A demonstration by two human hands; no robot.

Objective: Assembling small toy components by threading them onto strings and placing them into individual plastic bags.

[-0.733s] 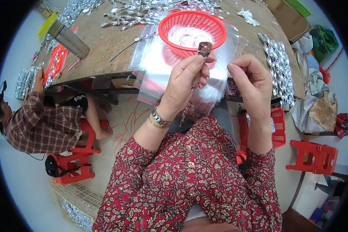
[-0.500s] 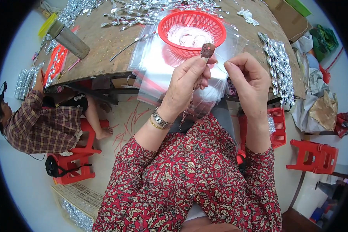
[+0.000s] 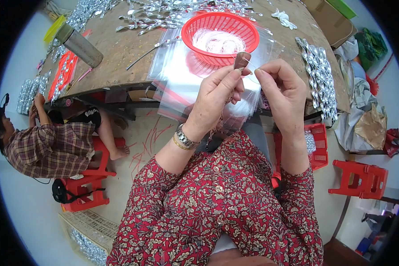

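your left hand (image 3: 217, 95) has lifted the small brown piece (image 3: 241, 60) a touch, pinched tight, over the red basket (image 3: 221, 33). your right hand (image 3: 281, 91) has closed in, fingers nipped on clear thread; threading looks underway.

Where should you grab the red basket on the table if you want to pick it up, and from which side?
Probably by the rim of the red basket. It stands upright with its mouth open, and the rim runs round the top like a lip, good for pinching. Coming from above at the near edge seems easiest, since that edge faces the left hand and right hand, while silver pieces crowd the far side.
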